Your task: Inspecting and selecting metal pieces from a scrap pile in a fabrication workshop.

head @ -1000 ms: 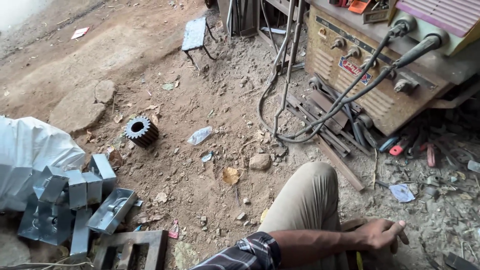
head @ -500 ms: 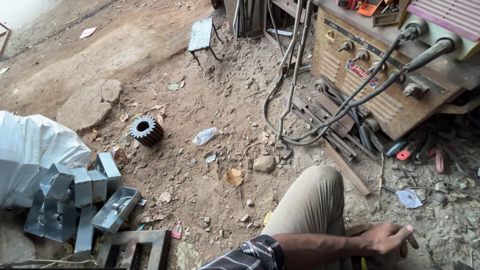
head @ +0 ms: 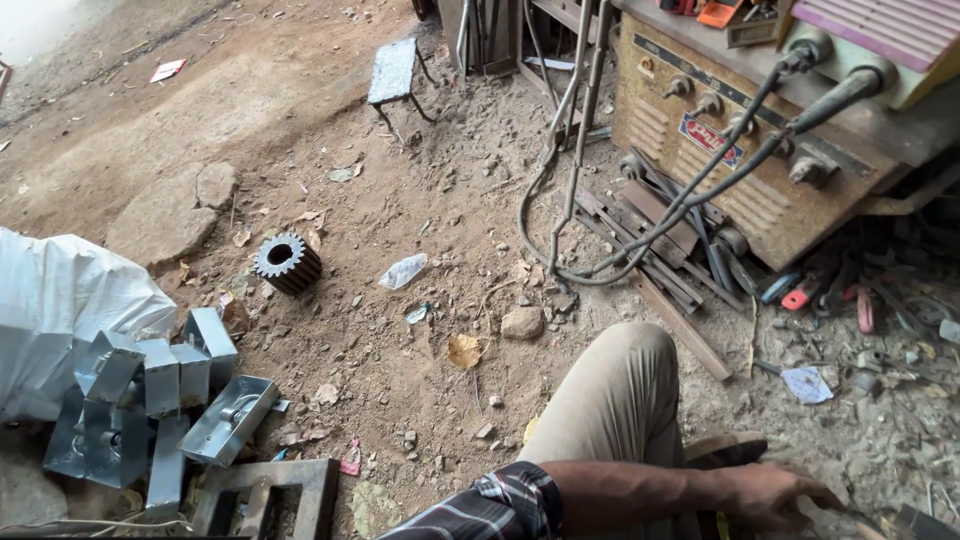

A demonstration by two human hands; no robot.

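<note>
Dusty, rubble-strewn workshop ground (head: 330,130) spreads out below me, scattered with stones, dry leaves and scraps. At the far left a white woven sack (head: 60,310) slumps against a heap of folded sheet-metal boxes (head: 150,400), and just below them lies a dark rectangular steel frame (head: 265,495). Past the boxes, toward the middle, a rusty gear (head: 287,262) lies on its side in the dirt, well apart from my arm. Farther back a small metal stool (head: 393,72) stands on thin legs. Near the centre a loose stone (head: 522,322) sits just beyond my bent knee (head: 620,390) in tan trousers. Thick black cables (head: 640,240) loop across the ground to an old yellowed welding machine (head: 740,170) at the upper right, with flat steel bars (head: 665,250) stacked at its foot and a few red-handled tools (head: 800,295) just beside them. My one visible arm, checked sleeve rolled up, crosses the bottom edge, and which arm it is I cannot tell; its hand (head: 775,492) rests low beside my knee with loose, spread fingers, gripping nothing, nearest to the littered ground at the lower right.
</note>
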